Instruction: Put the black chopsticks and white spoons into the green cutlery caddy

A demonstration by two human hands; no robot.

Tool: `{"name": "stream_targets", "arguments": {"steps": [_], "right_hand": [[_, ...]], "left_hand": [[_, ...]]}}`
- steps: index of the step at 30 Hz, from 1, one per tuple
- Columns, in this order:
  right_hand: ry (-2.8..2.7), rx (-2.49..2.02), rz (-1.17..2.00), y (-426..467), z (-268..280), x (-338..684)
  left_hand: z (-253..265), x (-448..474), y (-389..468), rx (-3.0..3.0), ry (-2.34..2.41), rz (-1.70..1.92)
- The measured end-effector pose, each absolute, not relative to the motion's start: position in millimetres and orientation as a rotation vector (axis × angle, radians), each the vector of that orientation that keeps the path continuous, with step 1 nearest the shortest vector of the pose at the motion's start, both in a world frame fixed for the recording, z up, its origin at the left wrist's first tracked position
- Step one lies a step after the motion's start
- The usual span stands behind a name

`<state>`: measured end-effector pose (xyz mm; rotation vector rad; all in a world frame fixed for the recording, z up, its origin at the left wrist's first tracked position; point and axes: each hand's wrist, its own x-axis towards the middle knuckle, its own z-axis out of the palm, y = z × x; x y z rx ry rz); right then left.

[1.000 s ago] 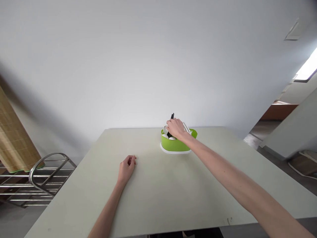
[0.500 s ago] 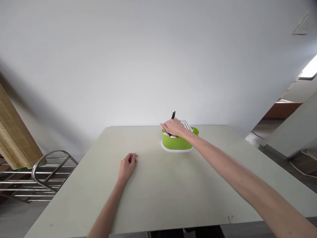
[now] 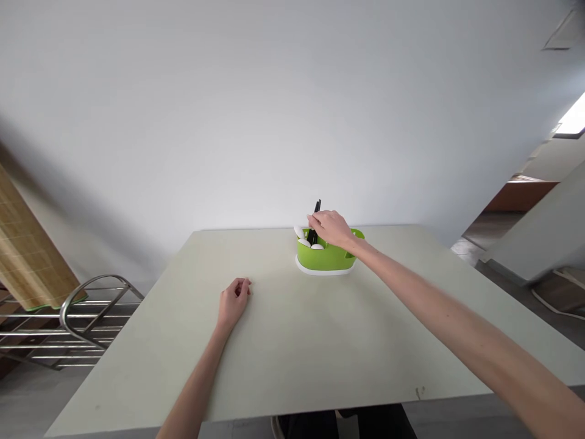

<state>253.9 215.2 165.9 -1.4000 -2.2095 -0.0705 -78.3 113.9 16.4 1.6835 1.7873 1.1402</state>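
Note:
A green oval utensil holder (image 3: 324, 261) with a white base stands near the back of the table. Several rounded white utensil heads, like spoons (image 3: 299, 232), stick up at its left end. Beside them a black utensil (image 3: 314, 235) leans upright, its kind unclear. My right hand (image 3: 333, 227) is above the holder, fingers bent and drawn together close to the black utensil. Whatever is between those fingers is hidden by the hand. My left hand (image 3: 234, 300) rests on the tabletop left of the holder, loosely curled closed with nothing visible in it.
The pale table (image 3: 292, 353) meets a white wall (image 3: 274, 110) at the back. To the left is a metal rack (image 3: 82, 326) with a tan woven mat (image 3: 34, 244) above it. Dark legs (image 3: 338, 424) show under the front edge.
My right hand has lifted slightly and shifted right, uncovering the white spoon heads and more of the black utensil. A white slotted piece beside the wrist no longer shows. My left hand stays put.

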Motion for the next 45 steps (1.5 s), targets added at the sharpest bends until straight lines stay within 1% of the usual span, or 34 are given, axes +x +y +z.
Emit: {"name": "stream_targets", "arguments": {"steps": [4, 7, 10, 13, 16, 20, 29, 38, 41, 45], "right_hand": [[-2.073, -1.184, 0.103, 175.6, 155.5, 282.4], [-1.916, -1.083, 0.088, 135.6, 132.4, 314.5], [-1.713, -1.211, 0.094, 104.3, 95.3, 356.8], [-1.605, -1.450, 0.208, 86.4, 48.5, 403.3], [-1.522, -1.588, 0.366, 73.2, 3.5, 441.0], [-1.454, -1.610, 0.539, 54.3, -30.8, 461.7], [-1.245, -1.588, 0.564, 46.4, -33.7, 463.8], [-1.382, -1.630, 0.506, 46.7, -33.0, 462.2], [-1.439, -1.636, 0.409, 51.1, -35.9, 457.0], [-1.634, -1.531, 0.126, 73.9, -24.8, 429.1]], "left_hand": [[18.8, -77.0, 112.4, 1.687, 1.794, 1.138], [19.8, -76.1, 112.0, 1.681, 1.801, 1.126], [22.3, -74.6, 111.9, 1.699, 1.813, 1.106], [26.0, -73.5, 112.4, 1.721, 1.829, 1.077], [29.2, -72.6, 112.2, 1.710, 1.848, 1.070], [33.6, -68.5, 106.3, 1.679, 1.881, 1.090], [34.7, -64.6, 103.6, 1.630, 1.983, 1.103], [32.4, -67.1, 109.1, 1.621, 2.015, 1.078], [30.5, -68.7, 109.5, 1.612, 1.993, 1.075], [29.9, -68.9, 110.2, 1.630, 2.002, 1.054]]}}
